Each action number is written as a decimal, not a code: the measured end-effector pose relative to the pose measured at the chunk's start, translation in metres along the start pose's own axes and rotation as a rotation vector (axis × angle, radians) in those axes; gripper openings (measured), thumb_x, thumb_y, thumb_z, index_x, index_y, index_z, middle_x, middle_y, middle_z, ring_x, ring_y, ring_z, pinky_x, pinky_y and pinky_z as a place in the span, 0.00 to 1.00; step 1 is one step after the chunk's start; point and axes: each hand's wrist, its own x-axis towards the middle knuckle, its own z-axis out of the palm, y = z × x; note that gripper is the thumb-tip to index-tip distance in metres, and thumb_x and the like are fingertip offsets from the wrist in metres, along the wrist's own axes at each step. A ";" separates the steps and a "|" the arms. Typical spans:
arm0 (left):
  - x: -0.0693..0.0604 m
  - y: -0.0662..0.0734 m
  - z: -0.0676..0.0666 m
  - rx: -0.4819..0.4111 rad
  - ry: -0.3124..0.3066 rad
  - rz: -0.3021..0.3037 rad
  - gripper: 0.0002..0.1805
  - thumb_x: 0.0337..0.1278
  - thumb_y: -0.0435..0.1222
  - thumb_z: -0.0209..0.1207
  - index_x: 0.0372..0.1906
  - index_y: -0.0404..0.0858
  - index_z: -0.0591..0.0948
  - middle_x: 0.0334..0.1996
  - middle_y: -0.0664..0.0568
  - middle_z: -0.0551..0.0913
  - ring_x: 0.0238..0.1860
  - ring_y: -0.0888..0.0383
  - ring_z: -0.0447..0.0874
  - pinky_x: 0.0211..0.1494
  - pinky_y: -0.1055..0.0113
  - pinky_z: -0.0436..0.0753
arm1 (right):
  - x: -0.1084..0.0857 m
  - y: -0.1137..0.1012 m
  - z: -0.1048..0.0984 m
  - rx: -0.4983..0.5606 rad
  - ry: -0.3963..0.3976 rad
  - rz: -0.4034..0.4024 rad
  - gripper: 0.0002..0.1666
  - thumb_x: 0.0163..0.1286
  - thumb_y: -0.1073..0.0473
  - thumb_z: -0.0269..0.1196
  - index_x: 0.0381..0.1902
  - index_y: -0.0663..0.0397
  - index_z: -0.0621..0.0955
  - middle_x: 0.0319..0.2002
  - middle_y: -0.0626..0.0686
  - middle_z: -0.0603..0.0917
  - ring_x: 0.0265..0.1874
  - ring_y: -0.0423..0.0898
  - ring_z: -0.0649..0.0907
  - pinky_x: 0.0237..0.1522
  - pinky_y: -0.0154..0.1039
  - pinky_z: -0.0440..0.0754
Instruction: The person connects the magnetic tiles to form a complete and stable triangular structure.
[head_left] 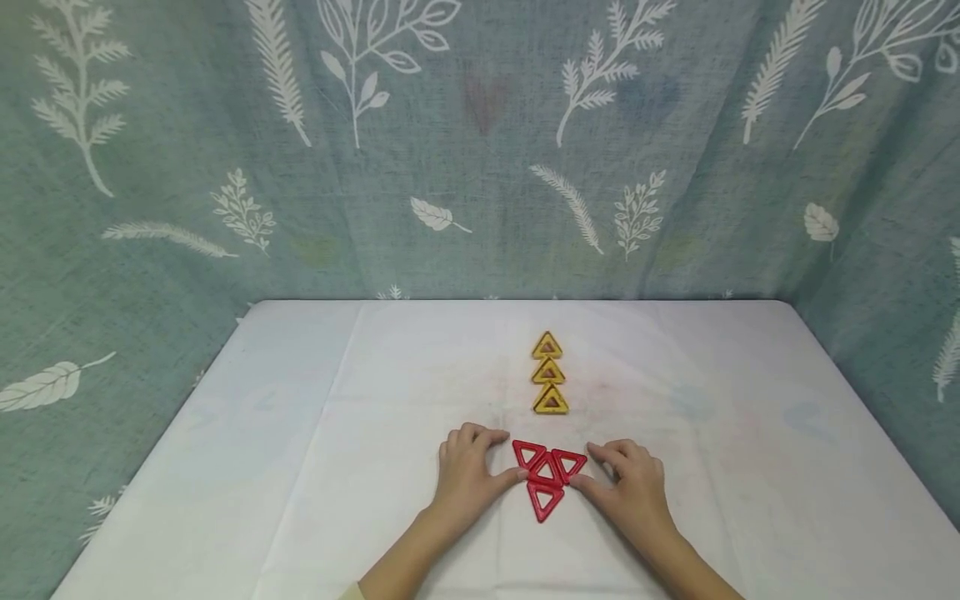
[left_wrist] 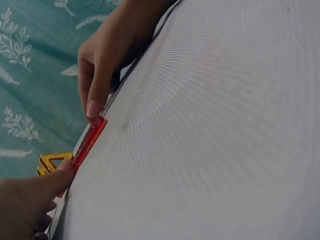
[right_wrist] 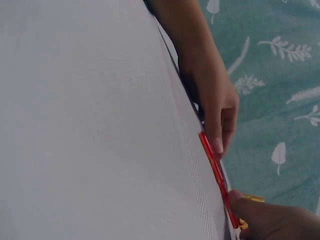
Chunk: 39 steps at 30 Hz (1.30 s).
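In the head view, a joined group of red triangular frame tiles lies flat: a left tile (head_left: 531, 444), a centre tile (head_left: 545, 481), a right tile (head_left: 568, 453) and a bottom tile (head_left: 534, 502). My left hand (head_left: 470, 469) holds the left tile's side, its thumb against the edge where left and centre tiles meet. On the other side, my right hand (head_left: 630, 487) holds the right tile between thumb and index finger. Both wrist views show the red tiles edge-on between the hands. Behind them, yellow triangular tiles (head_left: 551, 409) form a column pointing away.
The tiles and hands are on a table with a white cloth (head_left: 405, 375). A green-blue leaf-patterned curtain (head_left: 480, 167) stands behind the table and along both sides.
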 end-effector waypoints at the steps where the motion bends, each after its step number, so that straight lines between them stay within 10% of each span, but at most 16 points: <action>1: 0.000 0.000 0.001 0.004 0.008 -0.005 0.30 0.37 0.55 0.71 0.48 0.45 0.80 0.41 0.55 0.71 0.42 0.58 0.64 0.47 0.59 0.62 | -0.001 -0.002 0.000 -0.019 0.004 -0.004 0.28 0.41 0.49 0.78 0.41 0.53 0.87 0.32 0.46 0.77 0.29 0.40 0.69 0.36 0.42 0.61; 10: -0.002 0.001 0.003 0.004 0.042 -0.023 0.27 0.34 0.54 0.72 0.42 0.45 0.81 0.37 0.57 0.73 0.39 0.59 0.65 0.45 0.60 0.60 | -0.004 -0.011 0.002 -0.072 -0.007 -0.014 0.25 0.42 0.51 0.77 0.40 0.53 0.87 0.33 0.47 0.76 0.32 0.43 0.72 0.37 0.43 0.63; 26: 0.000 0.002 0.009 -0.224 0.060 0.088 0.22 0.33 0.39 0.75 0.40 0.50 0.80 0.30 0.64 0.80 0.35 0.66 0.71 0.45 0.63 0.65 | -0.001 -0.008 0.005 0.237 0.017 -0.001 0.27 0.44 0.65 0.76 0.45 0.51 0.82 0.30 0.38 0.83 0.27 0.35 0.72 0.37 0.36 0.66; 39: 0.002 0.001 0.009 -0.233 0.036 0.240 0.14 0.42 0.41 0.71 0.39 0.51 0.85 0.29 0.67 0.82 0.33 0.69 0.73 0.42 0.67 0.66 | -0.002 -0.001 0.007 0.267 0.110 -0.251 0.25 0.43 0.67 0.75 0.43 0.54 0.85 0.31 0.40 0.86 0.29 0.35 0.76 0.42 0.32 0.64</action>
